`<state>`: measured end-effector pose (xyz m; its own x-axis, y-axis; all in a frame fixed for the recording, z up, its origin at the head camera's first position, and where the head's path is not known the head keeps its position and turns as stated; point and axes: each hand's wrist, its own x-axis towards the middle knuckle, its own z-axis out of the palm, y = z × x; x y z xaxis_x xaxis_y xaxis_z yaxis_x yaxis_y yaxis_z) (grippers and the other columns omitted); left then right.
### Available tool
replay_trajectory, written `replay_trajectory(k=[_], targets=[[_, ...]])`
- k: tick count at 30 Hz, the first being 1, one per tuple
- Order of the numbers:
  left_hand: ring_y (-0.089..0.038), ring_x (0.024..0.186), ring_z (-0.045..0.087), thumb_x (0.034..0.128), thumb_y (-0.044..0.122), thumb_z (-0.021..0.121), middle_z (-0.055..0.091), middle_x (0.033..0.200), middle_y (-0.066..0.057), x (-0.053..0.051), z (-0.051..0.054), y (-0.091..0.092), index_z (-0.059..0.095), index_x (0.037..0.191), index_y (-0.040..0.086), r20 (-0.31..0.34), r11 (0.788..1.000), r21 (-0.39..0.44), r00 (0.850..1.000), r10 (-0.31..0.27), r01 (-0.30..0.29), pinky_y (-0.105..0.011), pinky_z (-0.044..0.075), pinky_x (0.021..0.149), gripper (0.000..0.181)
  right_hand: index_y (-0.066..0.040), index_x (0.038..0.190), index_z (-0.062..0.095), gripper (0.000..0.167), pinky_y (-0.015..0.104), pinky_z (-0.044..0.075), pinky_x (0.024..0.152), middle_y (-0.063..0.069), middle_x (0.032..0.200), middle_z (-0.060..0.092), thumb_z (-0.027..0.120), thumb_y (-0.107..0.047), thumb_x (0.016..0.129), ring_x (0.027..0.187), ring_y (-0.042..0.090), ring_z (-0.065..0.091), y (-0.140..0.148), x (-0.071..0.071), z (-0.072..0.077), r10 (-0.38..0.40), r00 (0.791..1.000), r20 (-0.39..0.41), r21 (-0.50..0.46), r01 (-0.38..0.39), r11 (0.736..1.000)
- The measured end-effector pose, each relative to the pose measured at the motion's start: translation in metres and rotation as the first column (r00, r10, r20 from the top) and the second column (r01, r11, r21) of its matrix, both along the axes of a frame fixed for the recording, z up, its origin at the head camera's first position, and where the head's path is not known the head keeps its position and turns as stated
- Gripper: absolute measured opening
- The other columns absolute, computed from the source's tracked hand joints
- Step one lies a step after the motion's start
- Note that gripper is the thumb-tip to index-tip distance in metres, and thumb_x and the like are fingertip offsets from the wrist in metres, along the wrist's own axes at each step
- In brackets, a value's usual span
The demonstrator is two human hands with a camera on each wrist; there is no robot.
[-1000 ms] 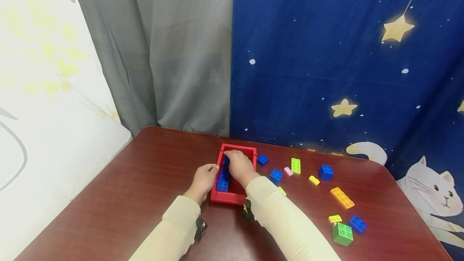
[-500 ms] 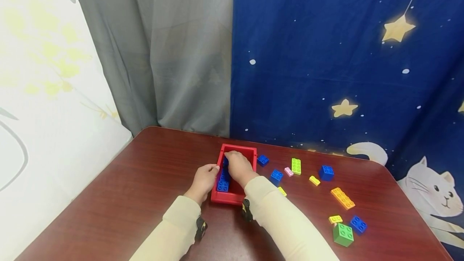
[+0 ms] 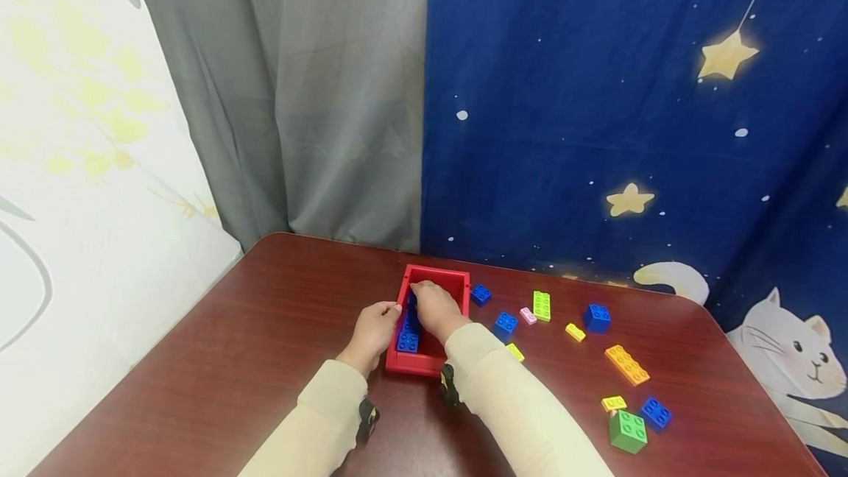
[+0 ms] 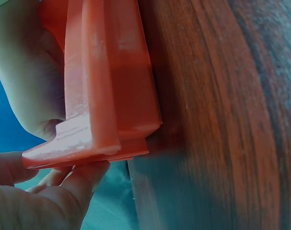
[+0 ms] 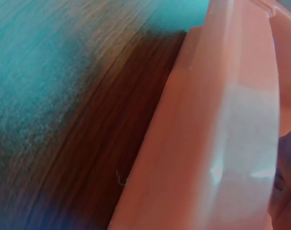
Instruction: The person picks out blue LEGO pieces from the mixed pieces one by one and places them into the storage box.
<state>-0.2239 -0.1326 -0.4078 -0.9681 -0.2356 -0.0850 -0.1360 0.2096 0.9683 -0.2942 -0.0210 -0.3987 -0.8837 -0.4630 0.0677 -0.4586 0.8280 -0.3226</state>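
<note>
A red plastic box (image 3: 414,365) lies on the table, with blue studded bricks (image 3: 408,343) in a row along its inner left side. My left hand (image 3: 372,331) pinches the box's left rim; in the left wrist view the thumb and fingers (image 4: 85,179) lie either side of the red edge. Reaching into the box, my right hand (image 3: 437,311) has curled fingers at a blue brick near the far end of the row. Its fingertips are mostly hidden. The right wrist view is filled by the box's wall (image 5: 231,134), with a bit of the hand at the edge.
To the right of the box lie loose bricks: blue (image 3: 505,325), lime (image 3: 541,305), pink (image 3: 528,316), yellow (image 3: 575,332), orange (image 3: 626,365) and a taller green brick (image 3: 627,431). A grey curtain (image 3: 351,94) and a blue curtain (image 3: 570,94) hang behind the table.
My right hand and sleeve have shifted very slightly toward the left and nearer me inside the box. The left hand and the loose bricks stay put.
</note>
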Motion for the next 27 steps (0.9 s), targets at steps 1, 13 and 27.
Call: replay_trajectory(k=[1,13,27], targets=[[-0.035,0.106,0.057,0.1013,0.014,0.046,0.059,0.119,-0.025,0.0003,0.0002,0.0000,0.057,0.124,-0.009,-0.002,1.000,-0.003,1.000,-0.002,0.002,-0.051,0.047,0.096,0.034,-0.003,0.135,0.055,0.040,0.039,0.042,0.106,0.013,0.132,0.058,0.057,-0.005,0.095,0.124,0.027,0.053,0.0000,-0.0002,-0.0003,0.001,1.000,-0.001,-0.001,-0.001,1.000],[-0.035,0.106,0.058,0.1014,0.014,0.046,0.059,0.119,-0.025,0.0009,0.0009,0.0007,0.056,0.125,-0.009,0.001,1.000,0.006,1.000,-0.005,0.005,-0.050,0.047,0.097,0.035,-0.003,0.138,0.051,0.044,0.041,0.040,0.107,0.013,0.136,0.055,0.057,-0.009,0.095,0.128,0.027,0.051,-0.0003,0.0011,0.0004,0.000,0.999,0.041,-0.013,0.000,1.000],[-0.036,0.107,0.057,0.1015,0.015,0.045,0.058,0.122,-0.025,0.0019,0.0019,0.0002,0.056,0.125,-0.008,0.010,1.000,-0.004,1.000,-0.006,0.007,-0.052,0.046,0.098,0.035,-0.002,0.136,0.054,0.041,0.040,0.039,0.108,0.013,0.135,0.056,0.056,-0.008,0.095,0.127,0.027,0.051,-0.0013,0.0011,0.0021,0.003,1.000,0.017,-0.018,-0.003,1.000]])
